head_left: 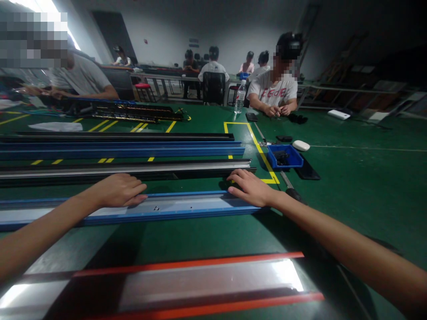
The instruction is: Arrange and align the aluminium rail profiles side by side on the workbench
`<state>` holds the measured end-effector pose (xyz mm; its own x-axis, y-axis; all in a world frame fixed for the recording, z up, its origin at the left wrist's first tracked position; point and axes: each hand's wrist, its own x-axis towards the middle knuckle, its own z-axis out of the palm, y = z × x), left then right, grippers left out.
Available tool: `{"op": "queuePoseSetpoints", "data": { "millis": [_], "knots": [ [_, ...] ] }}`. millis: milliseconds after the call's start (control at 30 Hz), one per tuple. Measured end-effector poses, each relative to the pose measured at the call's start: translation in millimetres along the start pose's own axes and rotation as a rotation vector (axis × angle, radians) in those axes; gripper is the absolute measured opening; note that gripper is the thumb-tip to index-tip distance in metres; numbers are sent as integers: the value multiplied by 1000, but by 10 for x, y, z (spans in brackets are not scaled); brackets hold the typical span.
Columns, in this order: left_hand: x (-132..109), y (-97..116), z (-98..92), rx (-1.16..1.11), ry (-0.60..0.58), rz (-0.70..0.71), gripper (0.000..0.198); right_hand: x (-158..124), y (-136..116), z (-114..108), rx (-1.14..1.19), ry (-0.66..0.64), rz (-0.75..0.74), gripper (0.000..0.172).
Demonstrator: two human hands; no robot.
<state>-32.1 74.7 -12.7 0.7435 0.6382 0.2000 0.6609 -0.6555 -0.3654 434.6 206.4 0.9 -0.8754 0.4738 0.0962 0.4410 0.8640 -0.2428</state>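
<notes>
A long blue channel rail (180, 208) with a pale inner face and a few small holes lies crosswise in front of me. My left hand (122, 190) is over its far edge, fingers bent and close together, with the thumb on the inner side. Near the rail's right end, my right hand (250, 187) rests across it with fingers spread; the fingertips reach toward a black rail (200, 172) just beyond. Closer to me lies a clear flat strip (207, 280) with orange-red edges.
Farther back are another blue rail (133, 150) and a thin black rail (116, 136). A blue bin (286, 161) of dark parts, a black phone-like slab (308, 171), a screwdriver (290, 189), a white oval case (301, 146) and a bottle (239, 100) stand right. People sit beyond.
</notes>
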Motion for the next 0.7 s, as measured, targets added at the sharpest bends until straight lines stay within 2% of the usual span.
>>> {"op": "queuePoseSetpoints", "data": {
  "millis": [133, 467, 700],
  "knots": [
    [-17, -7, 16, 0, 43, -5, 37, 7, 9, 11, -14, -7, 9, 55],
    [5, 3, -3, -54, 14, -54, 36, 15, 31, 22, -19, -6, -14, 57],
    [-4, 6, -27, 97, 24, 19, 39, 23, 38, 24, -20, -11, -12, 57]
  ]
}}
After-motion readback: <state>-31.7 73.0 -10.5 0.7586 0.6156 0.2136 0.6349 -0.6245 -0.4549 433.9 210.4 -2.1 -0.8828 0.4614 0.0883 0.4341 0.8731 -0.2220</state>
